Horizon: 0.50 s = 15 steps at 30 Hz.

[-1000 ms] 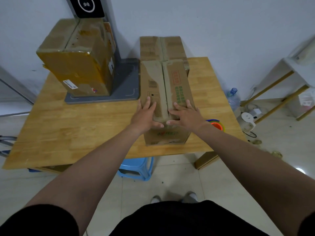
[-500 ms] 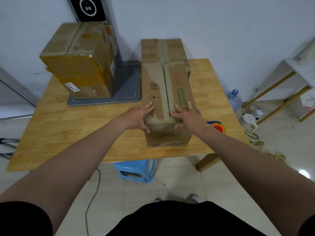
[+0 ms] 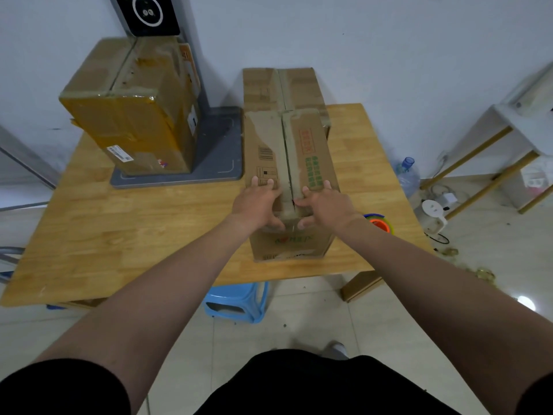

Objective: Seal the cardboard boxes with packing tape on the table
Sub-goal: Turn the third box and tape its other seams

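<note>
A long cardboard box [image 3: 311, 151] lies lengthwise on the wooden table [image 3: 143, 232], its two top flaps folded down with an open seam along the middle. At the box's near end my left hand [image 3: 258, 202] presses the left flap. My right hand [image 3: 324, 203] presses the right flap. On both hands the fingers lie flat on top and the thumb reaches over the front edge. An orange, blue and yellow tape roll [image 3: 379, 223] sits on the table just right of the box, partly hidden by my right forearm.
A second closed box [image 3: 282, 88] stands behind the first. A larger yellow-taped box [image 3: 131, 118] rests on a grey stand base [image 3: 217, 163] at the back left. A blue stool [image 3: 239, 301] is under the table. A water bottle [image 3: 407, 175] and white kettle [image 3: 432, 212] sit on the floor to the right.
Both hands slid back from the middle of the flaps to the box's near edge, and the thumbs now hang over the front face. The view has shifted slightly.
</note>
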{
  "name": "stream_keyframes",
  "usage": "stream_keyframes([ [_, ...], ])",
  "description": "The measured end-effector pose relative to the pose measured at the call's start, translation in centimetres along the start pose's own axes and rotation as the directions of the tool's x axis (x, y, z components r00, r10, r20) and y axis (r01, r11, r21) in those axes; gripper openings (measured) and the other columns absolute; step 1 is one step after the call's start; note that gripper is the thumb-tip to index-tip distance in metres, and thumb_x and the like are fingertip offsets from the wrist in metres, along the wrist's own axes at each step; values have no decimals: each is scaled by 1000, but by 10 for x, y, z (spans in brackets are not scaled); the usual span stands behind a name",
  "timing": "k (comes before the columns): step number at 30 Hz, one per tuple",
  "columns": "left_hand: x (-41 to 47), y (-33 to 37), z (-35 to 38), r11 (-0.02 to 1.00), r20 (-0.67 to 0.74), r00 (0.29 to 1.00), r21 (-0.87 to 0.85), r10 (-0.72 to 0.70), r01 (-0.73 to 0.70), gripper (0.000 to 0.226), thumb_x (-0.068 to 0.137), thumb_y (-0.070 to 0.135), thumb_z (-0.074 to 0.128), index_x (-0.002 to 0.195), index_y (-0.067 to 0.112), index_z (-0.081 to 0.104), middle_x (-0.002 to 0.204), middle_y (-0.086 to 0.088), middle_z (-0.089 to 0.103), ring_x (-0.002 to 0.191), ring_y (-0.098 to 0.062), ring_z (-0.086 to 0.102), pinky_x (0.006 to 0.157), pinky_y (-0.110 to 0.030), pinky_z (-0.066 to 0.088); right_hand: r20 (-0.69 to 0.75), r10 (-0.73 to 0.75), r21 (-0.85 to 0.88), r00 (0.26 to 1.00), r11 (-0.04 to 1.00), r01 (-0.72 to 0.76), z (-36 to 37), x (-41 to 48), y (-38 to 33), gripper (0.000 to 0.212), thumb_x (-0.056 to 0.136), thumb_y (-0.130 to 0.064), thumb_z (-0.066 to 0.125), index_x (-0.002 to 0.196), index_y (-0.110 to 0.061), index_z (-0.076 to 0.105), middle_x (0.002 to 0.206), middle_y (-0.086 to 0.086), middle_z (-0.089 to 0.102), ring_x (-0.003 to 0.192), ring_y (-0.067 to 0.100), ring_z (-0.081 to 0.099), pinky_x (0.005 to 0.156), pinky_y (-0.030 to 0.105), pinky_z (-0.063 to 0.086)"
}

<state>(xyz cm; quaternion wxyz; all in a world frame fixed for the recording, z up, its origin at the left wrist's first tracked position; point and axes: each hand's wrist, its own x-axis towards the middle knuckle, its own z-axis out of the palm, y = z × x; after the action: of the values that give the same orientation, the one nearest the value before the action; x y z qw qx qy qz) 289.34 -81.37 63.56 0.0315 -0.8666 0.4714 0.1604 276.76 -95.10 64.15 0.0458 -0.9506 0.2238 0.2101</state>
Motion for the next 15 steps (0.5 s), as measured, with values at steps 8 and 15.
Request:
stream_keyframes([
  [8,-7,-47,-3,977,32,984,-130,174,-169,110,68,38,93,160,28,33,170,7,14,158,-16,4,123,-47,23,-73,-182,336,981,921,196,11,-7,55,79,83,-16,81,151,-27,43,162,-16,26,153,9,5,122,40,27],
  [15,-20,-58,-8,967,67,978,-173,200,-186,107,73,20,92,161,25,30,169,10,15,156,-10,8,126,-39,19,-187,-240,669,952,679,303,27,-12,91,69,82,2,77,141,-28,57,152,-20,42,149,-3,12,120,35,31],
])
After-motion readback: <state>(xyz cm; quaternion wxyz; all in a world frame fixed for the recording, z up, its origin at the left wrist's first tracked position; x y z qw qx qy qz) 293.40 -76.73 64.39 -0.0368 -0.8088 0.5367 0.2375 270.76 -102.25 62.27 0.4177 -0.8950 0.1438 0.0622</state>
